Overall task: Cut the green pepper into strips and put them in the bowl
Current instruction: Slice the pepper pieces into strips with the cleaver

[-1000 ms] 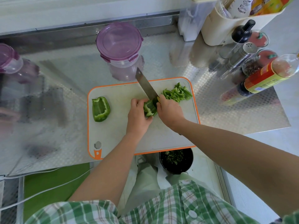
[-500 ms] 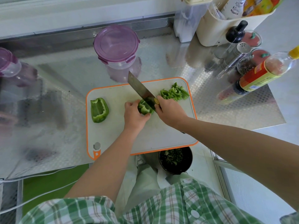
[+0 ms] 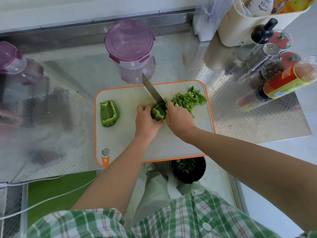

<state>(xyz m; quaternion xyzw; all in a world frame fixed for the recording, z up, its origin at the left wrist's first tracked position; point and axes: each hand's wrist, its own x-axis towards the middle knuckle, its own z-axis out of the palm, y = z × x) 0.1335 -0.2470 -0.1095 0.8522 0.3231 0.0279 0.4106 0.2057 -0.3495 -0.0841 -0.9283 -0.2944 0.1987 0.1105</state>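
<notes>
Knife lower; two pepper pieces

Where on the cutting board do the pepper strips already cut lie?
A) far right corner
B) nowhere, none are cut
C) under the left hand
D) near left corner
A: the cut strips lie heaped at the board's far right corner, just beyond the right hand.
</notes>
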